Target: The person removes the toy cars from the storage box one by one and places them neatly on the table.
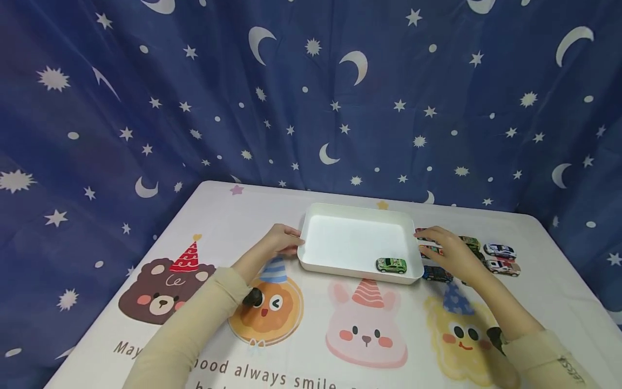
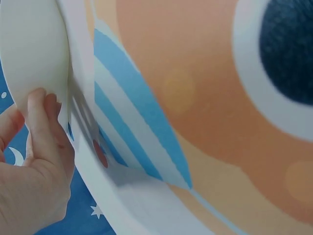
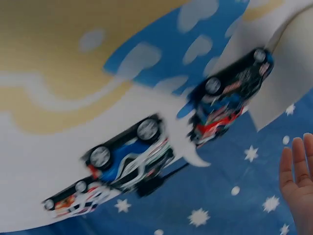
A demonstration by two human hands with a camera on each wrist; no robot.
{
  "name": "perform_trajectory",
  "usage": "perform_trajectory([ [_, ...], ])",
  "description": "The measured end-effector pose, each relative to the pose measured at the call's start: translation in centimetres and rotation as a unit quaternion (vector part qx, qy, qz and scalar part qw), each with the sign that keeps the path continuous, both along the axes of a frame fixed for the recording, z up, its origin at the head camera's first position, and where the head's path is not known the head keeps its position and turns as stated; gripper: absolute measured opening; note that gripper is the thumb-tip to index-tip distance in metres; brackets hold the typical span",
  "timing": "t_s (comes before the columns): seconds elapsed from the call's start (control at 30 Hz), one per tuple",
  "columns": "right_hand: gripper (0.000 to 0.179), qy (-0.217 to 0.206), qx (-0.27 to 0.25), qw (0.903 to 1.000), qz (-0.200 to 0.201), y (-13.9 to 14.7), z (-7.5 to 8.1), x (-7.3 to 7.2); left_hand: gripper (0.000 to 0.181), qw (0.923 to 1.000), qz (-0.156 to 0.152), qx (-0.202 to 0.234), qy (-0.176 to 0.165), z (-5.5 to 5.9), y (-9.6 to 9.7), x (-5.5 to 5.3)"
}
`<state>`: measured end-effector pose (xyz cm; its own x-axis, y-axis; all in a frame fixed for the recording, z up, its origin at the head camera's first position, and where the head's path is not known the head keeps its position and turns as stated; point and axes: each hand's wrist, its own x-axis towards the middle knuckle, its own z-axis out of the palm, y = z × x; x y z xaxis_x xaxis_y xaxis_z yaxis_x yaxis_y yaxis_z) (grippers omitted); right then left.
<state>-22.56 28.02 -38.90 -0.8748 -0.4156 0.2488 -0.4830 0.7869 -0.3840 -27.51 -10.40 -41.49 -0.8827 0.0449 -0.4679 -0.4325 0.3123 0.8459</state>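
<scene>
A white rectangular tray (image 1: 357,237) lies on the table between the two hands. One green toy car (image 1: 391,265) sits inside it, near its front right corner. My left hand (image 1: 281,240) holds the tray's left end, its fingertips on the wall in the left wrist view. My right hand (image 1: 449,251) is at the tray's right end with fingers extended, over several toy cars. In the right wrist view this hand (image 3: 299,183) shows straight fingers close to the tray; whether they touch it is hard to tell.
Beside the tray's right end are a dark blue toy car (image 1: 437,274), a white-and-blue toy car (image 1: 499,250) and a white-and-red toy car (image 1: 503,267), among others partly hidden by the right hand. A printed tablecloth (image 1: 311,335) covers the table. A blue starry curtain (image 1: 291,108) hangs behind.
</scene>
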Motion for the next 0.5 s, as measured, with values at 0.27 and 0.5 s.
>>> perform_trajectory([
  [0.27,0.033,-0.020,-0.001,0.9989,0.042,-1.4,-0.4,-0.6,0.038,1.0000,0.002,0.001,-0.004,0.1,0.4,-0.4],
  [0.5,0.036,-0.052,-0.018,0.9969,0.057,-2.1,-1.1,-0.8,0.038,1.0000,0.003,0.002,0.001,0.1,0.3,-0.1],
])
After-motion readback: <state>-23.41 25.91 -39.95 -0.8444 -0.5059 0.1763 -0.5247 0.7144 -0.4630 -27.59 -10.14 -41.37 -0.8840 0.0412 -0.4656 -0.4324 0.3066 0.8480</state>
